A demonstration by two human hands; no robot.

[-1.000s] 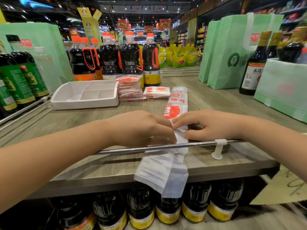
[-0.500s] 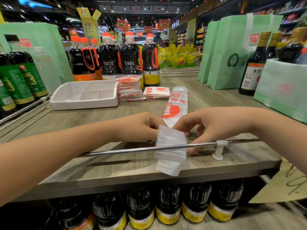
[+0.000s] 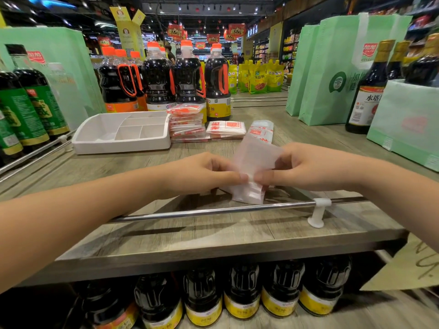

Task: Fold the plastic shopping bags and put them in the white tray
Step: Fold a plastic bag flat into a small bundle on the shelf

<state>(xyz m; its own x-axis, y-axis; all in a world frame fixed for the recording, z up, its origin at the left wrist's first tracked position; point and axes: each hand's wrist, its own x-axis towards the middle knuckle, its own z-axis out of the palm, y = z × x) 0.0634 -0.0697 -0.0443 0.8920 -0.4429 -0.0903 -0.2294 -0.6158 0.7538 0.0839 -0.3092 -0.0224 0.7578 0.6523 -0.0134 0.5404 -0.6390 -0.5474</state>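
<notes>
Both the left hand (image 3: 202, 173) and right hand (image 3: 306, 167) pinch one plastic bag (image 3: 255, 162) mid-fold; folded stacks (image 3: 187, 123) wait beside the white tray (image 3: 121, 144), apparently unfilled.

thin translucent plastic bag (image 3: 255, 162), matt wood-grain shelf (image 3: 213, 236), shiny metal rail (image 3: 213, 212).

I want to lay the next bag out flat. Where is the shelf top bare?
Bare wood lies between the white tray and the left hand, and right of the right hand up to the green tote bags. Crowded: folded bags beside the tray, bottles behind it.
</notes>
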